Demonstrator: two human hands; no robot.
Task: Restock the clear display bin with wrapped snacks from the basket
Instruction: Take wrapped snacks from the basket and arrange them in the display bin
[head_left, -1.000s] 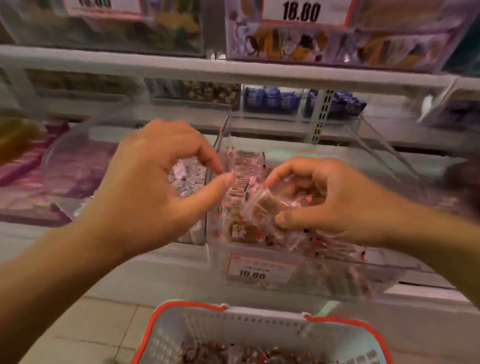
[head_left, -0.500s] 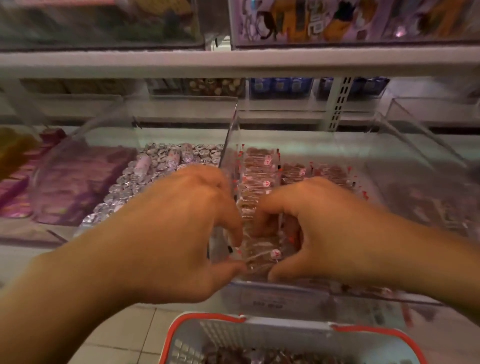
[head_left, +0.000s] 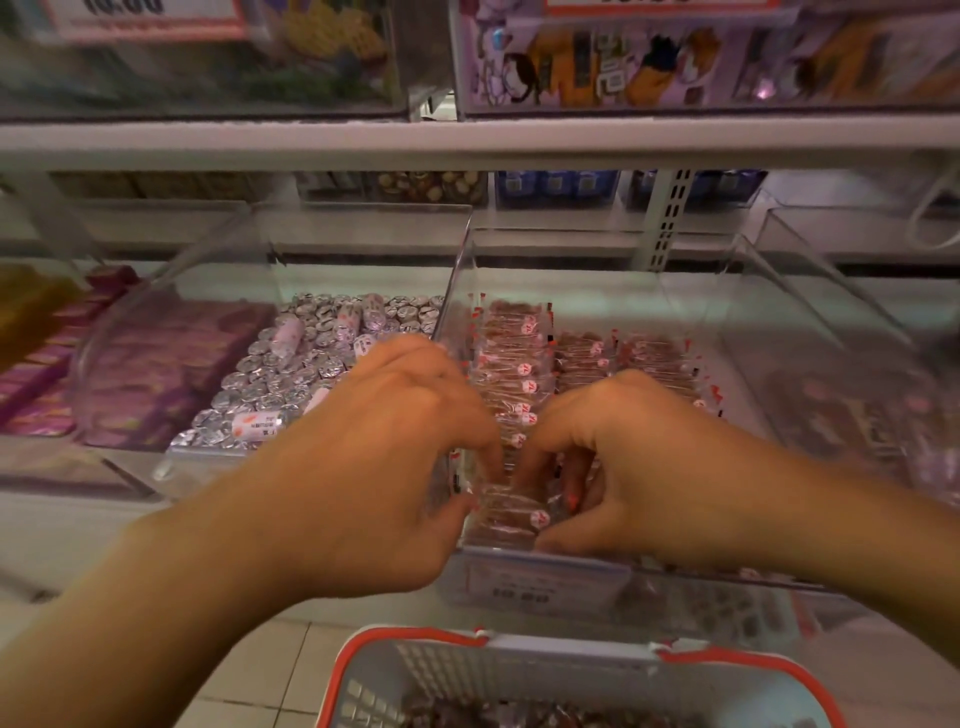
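Observation:
The clear display bin (head_left: 613, 249) stands on the lower shelf with rows of brown wrapped snacks (head_left: 514, 364) lined up inside. Both hands reach into its front left corner. My left hand (head_left: 395, 457) and my right hand (head_left: 623, 457) curl their fingers round a small stack of wrapped snacks (head_left: 511, 512), pinching it from either side just behind the bin's front wall. The white basket with a red rim (head_left: 415, 639) sits below at the bottom edge, with more brown wrapped snacks (head_left: 519, 717) in it.
A neighbouring clear bin (head_left: 363, 218) of silver foil sweets (head_left: 291, 374) stands on the left, and purple packs (head_left: 171, 364) lie further left. A bin (head_left: 852, 395) is on the right. An upper shelf (head_left: 467, 140) with bins overhangs. A price label (head_left: 524, 582) fronts the bin.
The hands came down from above the bin to its front corner, with the snacks that the right hand held. They now hold a stack low inside. The view tilted down slightly.

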